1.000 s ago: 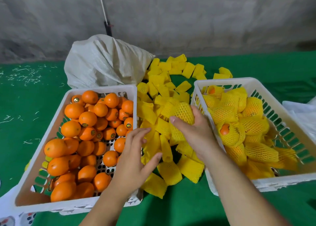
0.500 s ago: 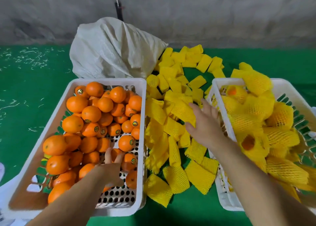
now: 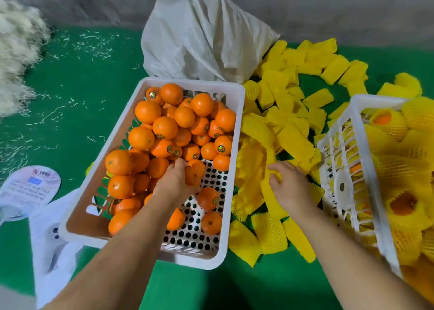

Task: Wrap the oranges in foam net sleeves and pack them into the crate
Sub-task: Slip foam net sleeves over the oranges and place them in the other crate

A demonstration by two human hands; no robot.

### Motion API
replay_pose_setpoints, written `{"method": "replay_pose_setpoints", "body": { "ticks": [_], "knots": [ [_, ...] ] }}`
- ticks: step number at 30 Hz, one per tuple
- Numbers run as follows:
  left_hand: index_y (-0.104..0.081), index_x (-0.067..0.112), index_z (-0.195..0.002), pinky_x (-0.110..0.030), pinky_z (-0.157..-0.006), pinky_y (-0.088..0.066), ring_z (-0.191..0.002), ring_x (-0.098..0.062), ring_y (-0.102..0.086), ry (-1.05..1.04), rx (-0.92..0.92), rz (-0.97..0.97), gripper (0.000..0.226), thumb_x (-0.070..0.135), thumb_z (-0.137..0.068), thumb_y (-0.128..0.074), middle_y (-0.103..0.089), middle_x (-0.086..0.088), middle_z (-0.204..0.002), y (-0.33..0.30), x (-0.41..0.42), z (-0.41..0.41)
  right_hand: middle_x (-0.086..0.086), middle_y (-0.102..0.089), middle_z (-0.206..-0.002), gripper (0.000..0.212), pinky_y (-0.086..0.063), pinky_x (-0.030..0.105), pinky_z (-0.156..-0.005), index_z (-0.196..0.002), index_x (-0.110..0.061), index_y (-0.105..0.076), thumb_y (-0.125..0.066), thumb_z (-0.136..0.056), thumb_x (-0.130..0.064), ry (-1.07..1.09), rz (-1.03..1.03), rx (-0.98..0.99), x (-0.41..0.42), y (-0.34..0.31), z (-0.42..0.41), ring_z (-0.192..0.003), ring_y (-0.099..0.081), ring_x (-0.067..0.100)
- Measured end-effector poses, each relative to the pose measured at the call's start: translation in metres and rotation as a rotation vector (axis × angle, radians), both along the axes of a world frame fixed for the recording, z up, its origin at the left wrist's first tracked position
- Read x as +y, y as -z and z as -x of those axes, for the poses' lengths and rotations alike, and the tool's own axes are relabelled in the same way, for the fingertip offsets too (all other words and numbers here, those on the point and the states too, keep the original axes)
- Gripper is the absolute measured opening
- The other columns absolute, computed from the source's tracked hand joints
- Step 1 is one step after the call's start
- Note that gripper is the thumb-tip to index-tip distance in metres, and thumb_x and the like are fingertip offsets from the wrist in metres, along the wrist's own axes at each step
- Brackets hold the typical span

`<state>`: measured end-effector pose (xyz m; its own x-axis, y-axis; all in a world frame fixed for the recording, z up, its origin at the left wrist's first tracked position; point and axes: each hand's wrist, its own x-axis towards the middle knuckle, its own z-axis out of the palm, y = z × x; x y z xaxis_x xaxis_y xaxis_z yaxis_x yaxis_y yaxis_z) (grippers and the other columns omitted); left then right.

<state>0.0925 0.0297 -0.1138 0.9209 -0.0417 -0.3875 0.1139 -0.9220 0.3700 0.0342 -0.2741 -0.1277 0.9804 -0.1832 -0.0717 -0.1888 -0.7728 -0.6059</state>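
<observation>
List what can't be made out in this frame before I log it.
- Right crate: cut off by the head view's right edge, so its fill is unknown.
- Orange stickers: print too small to read.
- Leaflet at left: text blurred.
- Right hand: fingertips sunk in the foam sleeves, grip unclear.
- Orange in the left hand: part hidden by fingers.

Small round dark stickers on loose orange fruits [image 3: 220, 148], print on round white card [image 3: 30, 185]: both illegible.
</observation>
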Motion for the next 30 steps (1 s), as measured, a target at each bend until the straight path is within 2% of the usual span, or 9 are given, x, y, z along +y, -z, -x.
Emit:
{"method": "replay_pose_setpoints", "body": {
  "ticks": [4, 8, 11, 13, 16, 20, 25, 28, 30],
  "knots": [
    [-0.044, 0.027, -0.146, -0.033, -0.088, -0.055, -0.11, -0.013, -0.06, -0.15, -0.168, 0.429, 0.09, 0.06, -0.074, -0.086, -0.056, 0.012, -0.126, -0.04, -0.001, 0.03, -0.006, -0.059, -0.111, 0.033, -0.051, 0.033, -0.081, -0.125, -0.025, -0.057, -0.067, -0.097, -0.011, 0.2, -0.394, -0.126, 0.01, -0.01, 0.024, -0.107, -0.06, 0.021],
    [-0.057, 0.046, -0.128, -0.014, -0.073, -0.059, -0.101, 0.002, -0.07, -0.177, -0.181, 0.889, 0.057, 0.059, -0.079, -0.084, -0.071, 0.023, -0.115, -0.061, -0.02, 0.078, -0.007, -0.06, -0.113, 0.032, -0.05, 0.03, -0.085, -0.114, -0.037, -0.059, -0.071, -0.093, -0.015, 0.318, -0.582, -0.204, 0.019, -0.033, 0.04, -0.113, -0.059, 0.018],
    [-0.059, 0.041, -0.134, -0.008, -0.078, -0.054, -0.105, -0.001, -0.072, -0.204, -0.165, 1.075, 0.058, 0.062, -0.085, -0.079, -0.071, 0.024, -0.12, -0.063, -0.034, 0.108, -0.011, -0.058, -0.12, 0.045, -0.049, 0.022, -0.084, -0.114, -0.052, -0.054, -0.08, -0.087, -0.026, 0.229, -0.772, -0.166, 0.036, -0.068, 0.055, -0.113, -0.057, 0.003],
    [-0.06, 0.04, -0.136, -0.009, -0.081, -0.054, -0.108, -0.004, -0.072, -0.208, -0.163, 1.134, 0.062, 0.065, -0.082, -0.076, -0.073, 0.02, -0.122, -0.064, -0.039, 0.118, -0.015, -0.063, -0.112, 0.049, -0.056, 0.029, -0.085, -0.118, -0.05, -0.055, -0.08, -0.082, -0.028, 0.074, -0.809, -0.186, 0.049, -0.086, 0.07, -0.106, -0.063, 0.006],
    [-0.059, 0.035, -0.142, -0.019, -0.092, -0.058, -0.117, -0.01, -0.071, -0.187, -0.127, 1.202, 0.068, 0.067, -0.084, -0.073, -0.073, 0.012, -0.13, -0.067, -0.041, 0.126, -0.017, -0.067, -0.12, 0.043, -0.057, 0.032, -0.092, -0.125, -0.045, -0.06, -0.062, -0.085, -0.029, -0.039, -0.782, -0.212, 0.074, -0.097, 0.089, -0.112, -0.066, 0.01],
    [-0.059, 0.033, -0.144, -0.031, -0.098, -0.058, -0.124, -0.022, -0.069, -0.113, -0.062, 1.259, 0.069, 0.066, -0.085, -0.077, -0.07, -0.002, -0.137, -0.065, -0.037, 0.136, -0.019, -0.055, -0.143, 0.061, -0.054, 0.026, -0.102, -0.14, -0.052, -0.05, -0.052, -0.09, -0.018, -0.059, -0.771, -0.186, 0.098, -0.099, 0.104, -0.131, -0.054, 0.002],
    [-0.048, 0.024, -0.154, -0.06, -0.118, -0.041, -0.135, -0.035, -0.06, -0.17, 0.141, 1.395, 0.095, 0.058, -0.075, -0.089, -0.062, -0.012, -0.147, -0.067, -0.028, 0.133, -0.004, -0.066, -0.123, 0.045, -0.058, 0.044, -0.092, -0.125, -0.035, -0.05, -0.062, -0.094, -0.004, 0.127, -0.737, -0.302, 0.099, -0.101, 0.106, -0.113, -0.065, 0.014],
    [-0.049, 0.015, -0.149, -0.063, -0.118, -0.04, -0.136, -0.039, -0.057, -0.181, 0.148, 1.46, 0.093, 0.066, -0.078, -0.082, -0.061, -0.016, -0.145, -0.073, -0.034, 0.135, -0.012, -0.065, -0.107, 0.038, -0.058, 0.038, -0.079, -0.114, -0.033, -0.054, -0.065, -0.094, -0.004, 0.157, -0.583, -0.357, 0.107, -0.107, 0.102, -0.095, -0.065, 0.005],
    [-0.052, 0.012, -0.142, -0.068, -0.114, -0.042, -0.131, -0.043, -0.06, -0.255, 0.114, 1.458, 0.088, 0.067, -0.08, -0.081, -0.063, -0.02, -0.139, -0.074, -0.036, 0.134, -0.015, -0.065, -0.11, 0.038, -0.059, 0.034, -0.084, -0.119, -0.035, -0.06, -0.067, -0.093, -0.007, 0.062, -0.545, -0.317, 0.112, -0.109, 0.102, -0.099, -0.064, 0.004]
  ]
}}
